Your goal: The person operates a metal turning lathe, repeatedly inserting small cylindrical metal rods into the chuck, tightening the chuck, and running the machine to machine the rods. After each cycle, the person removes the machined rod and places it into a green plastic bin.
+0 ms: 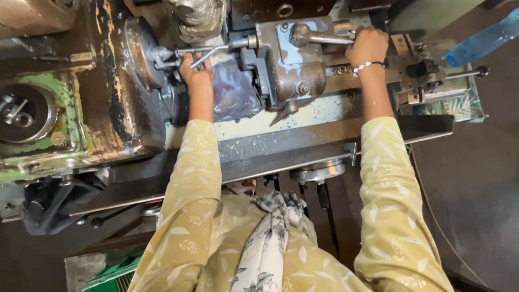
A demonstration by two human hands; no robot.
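Note:
I stand over a worn metal lathe (303, 116). My left hand (193, 70) reaches to the chuck (141, 51) and grips a thin metal rod (208, 51) that runs from the chuck to the tool block. My right hand (367, 46), with a bead bracelet at the wrist, is closed around the long lever handle (319, 37) on top of the grey turret block (294, 65). Both arms wear yellow patterned sleeves.
A green, rusty headstock housing (59, 124) with a round opening fills the left. A blue plastic bottle (484, 39) lies at the upper right. A handwheel (318, 172) and levers hang below the bed's front edge. A green crate (111, 270) sits at the lower left.

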